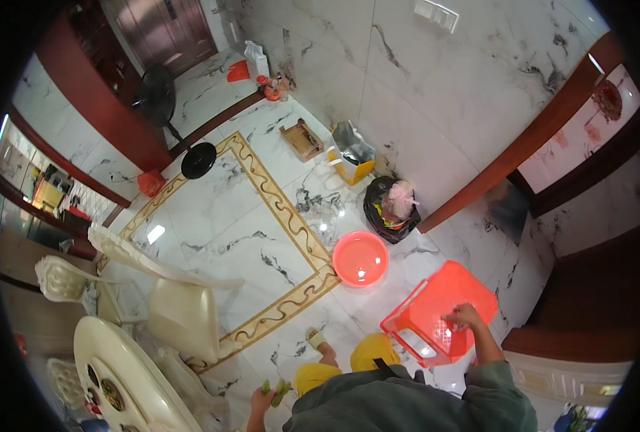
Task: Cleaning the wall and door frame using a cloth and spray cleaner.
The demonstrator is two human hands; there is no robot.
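My left hand, low in the head view, is closed around green-yellow gloves or cloths whose exact kind I cannot tell. To the right, my right hand touches a red plastic stool, its fingers bent at the flat top; whether it grips an edge or a small thing is unclear. Beyond the stool, up and to the left, a pink plastic basin with shiny liquid rests on the marble-patterned floor. Behind the basin stands a black trash bag with a knotted pinkish bag on top.
Beside the wall are a yellow and silver insulated bag and an open cardboard box. A black standing fan is farther off. Cream chairs and an oval table with dishes stand at left. A wooden door frame rises at right.
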